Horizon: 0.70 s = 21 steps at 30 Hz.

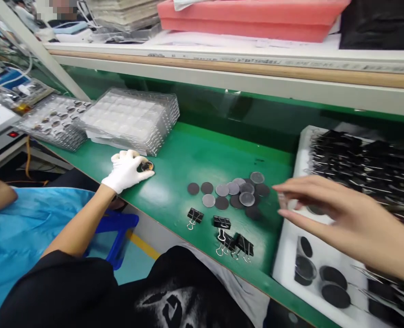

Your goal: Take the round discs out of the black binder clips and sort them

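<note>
My left hand (126, 171), in a white glove, rests at the green bench's near edge. Its thumb and fingers close round a small round part (148, 166) with a dark rim and an orange-brown middle. My bare right hand (335, 214) is raised over the white tray's left edge, thumb and fingertips pinching a small clear piece (282, 200) whose kind I cannot make out. Between the hands lie several black and grey discs (222, 190), some overlapping. Closer to me are several black binder clips (221, 222) with silver handles.
Stacked clear plastic trays (130, 116) stand behind my left hand; another stack (56, 118) holds round parts. At right, a white tray (291, 237) carries dark discs and many black clips (345, 152). A shelf (222, 73) with a red bin (250, 20) crosses the back. Someone's blue garment (44, 209) is at left.
</note>
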Each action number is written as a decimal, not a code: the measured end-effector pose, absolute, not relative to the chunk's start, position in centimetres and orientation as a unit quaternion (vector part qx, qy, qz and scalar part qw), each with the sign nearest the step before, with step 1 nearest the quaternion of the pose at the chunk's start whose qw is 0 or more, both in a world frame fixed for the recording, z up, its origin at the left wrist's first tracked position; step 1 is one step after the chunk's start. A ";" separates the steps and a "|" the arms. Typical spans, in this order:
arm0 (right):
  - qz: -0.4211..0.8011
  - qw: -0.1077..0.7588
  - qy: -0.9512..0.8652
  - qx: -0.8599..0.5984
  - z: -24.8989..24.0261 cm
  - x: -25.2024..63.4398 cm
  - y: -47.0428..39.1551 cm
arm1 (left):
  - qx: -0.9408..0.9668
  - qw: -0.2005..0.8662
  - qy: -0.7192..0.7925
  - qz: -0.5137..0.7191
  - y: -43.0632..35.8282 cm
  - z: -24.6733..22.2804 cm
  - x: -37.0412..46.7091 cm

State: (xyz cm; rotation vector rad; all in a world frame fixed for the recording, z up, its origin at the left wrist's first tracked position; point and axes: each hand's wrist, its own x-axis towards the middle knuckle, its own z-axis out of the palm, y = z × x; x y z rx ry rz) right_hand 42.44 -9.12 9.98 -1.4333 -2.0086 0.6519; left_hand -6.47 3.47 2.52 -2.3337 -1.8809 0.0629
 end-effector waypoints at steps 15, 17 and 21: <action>0.338 0.279 -0.703 -0.560 2.2 36.8 4.5 | -0.933 -0.084 -0.345 -0.051 11.6 0.0 15.6; 0.313 0.268 -0.707 -0.574 1.6 36.8 4.8 | -0.932 -0.085 -0.348 -0.051 11.6 0.0 15.4; 0.356 0.261 -0.665 -0.603 0.8 36.1 6.3 | -0.931 -0.095 -0.351 -0.040 11.5 0.0 15.5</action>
